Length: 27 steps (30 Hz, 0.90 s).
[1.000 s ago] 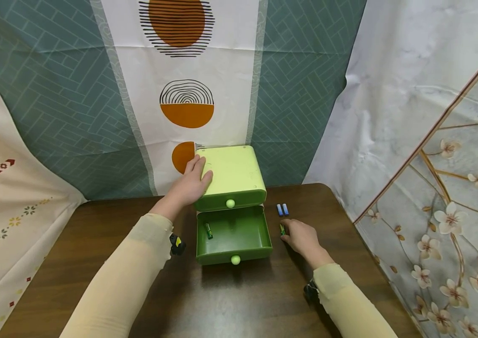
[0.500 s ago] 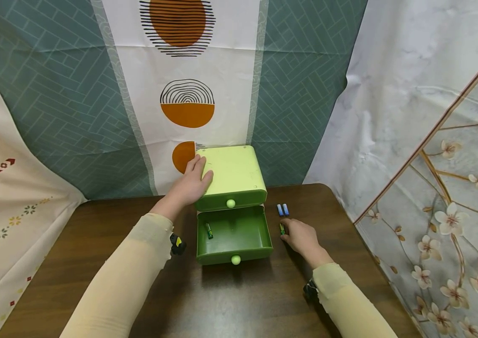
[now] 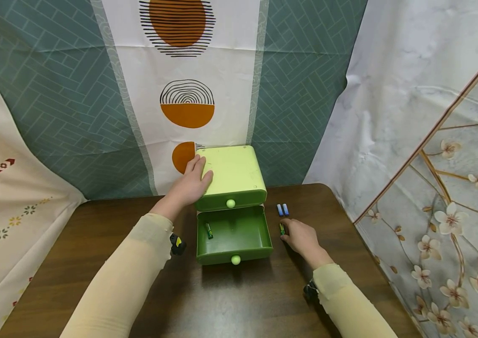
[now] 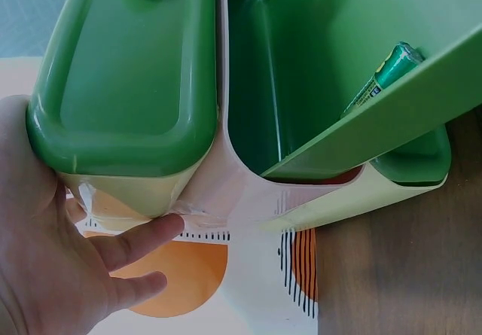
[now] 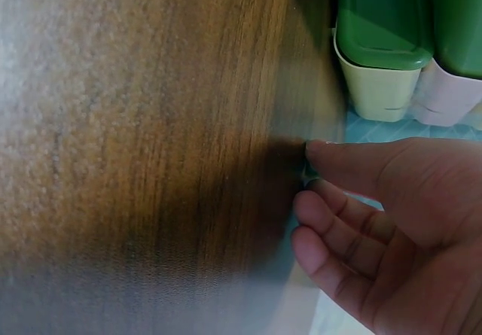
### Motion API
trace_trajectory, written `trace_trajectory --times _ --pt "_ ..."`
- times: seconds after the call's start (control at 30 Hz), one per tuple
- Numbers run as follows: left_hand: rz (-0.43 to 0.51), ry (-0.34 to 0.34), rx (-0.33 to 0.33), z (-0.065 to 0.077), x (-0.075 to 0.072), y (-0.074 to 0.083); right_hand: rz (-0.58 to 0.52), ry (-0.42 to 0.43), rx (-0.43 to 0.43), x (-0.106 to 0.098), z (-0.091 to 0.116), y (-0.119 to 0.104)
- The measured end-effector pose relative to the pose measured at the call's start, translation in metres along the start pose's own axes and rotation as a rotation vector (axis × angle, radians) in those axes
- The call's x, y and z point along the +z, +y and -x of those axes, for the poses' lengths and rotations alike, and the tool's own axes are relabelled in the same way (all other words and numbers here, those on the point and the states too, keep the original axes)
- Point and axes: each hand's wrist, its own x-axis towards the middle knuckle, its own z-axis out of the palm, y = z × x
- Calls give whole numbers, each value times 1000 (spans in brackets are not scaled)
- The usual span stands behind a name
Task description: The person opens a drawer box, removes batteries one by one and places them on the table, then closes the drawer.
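Note:
A small drawer cabinet point(image 3: 234, 169) with a pale yellow-green top stands at the back of the table, its lower green drawer point(image 3: 239, 234) pulled out. Inside the drawer, near its left wall, lies a green battery point(image 3: 208, 230). My left hand point(image 3: 190, 185) rests against the cabinet's upper left side, thumb near the top edge; the left wrist view has its fingers point(image 4: 139, 245) extended along the side wall. To the right of the drawer, my right hand point(image 3: 302, 237) pinches a green battery point(image 3: 282, 229) low over the table, mostly hidden by thumb and fingers in the right wrist view.
Two blue batteries point(image 3: 283, 210) sit side by side on the dark wooden table point(image 3: 239, 300), just beyond my right hand. The upper drawer, with a round knob point(image 3: 231, 203), is pushed in. Printed cloths point(image 3: 298, 94) hang behind and beside the table.

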Motion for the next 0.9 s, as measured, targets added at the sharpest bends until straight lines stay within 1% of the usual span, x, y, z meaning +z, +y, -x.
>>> trace_trajectory --times 0.57,0.9 --pt "-13 0 4 -1 0 -2 0 8 -38 -1 1 1" --pt "-13 2 1 0 0 -1 -2 15 -38 0 -1 4"
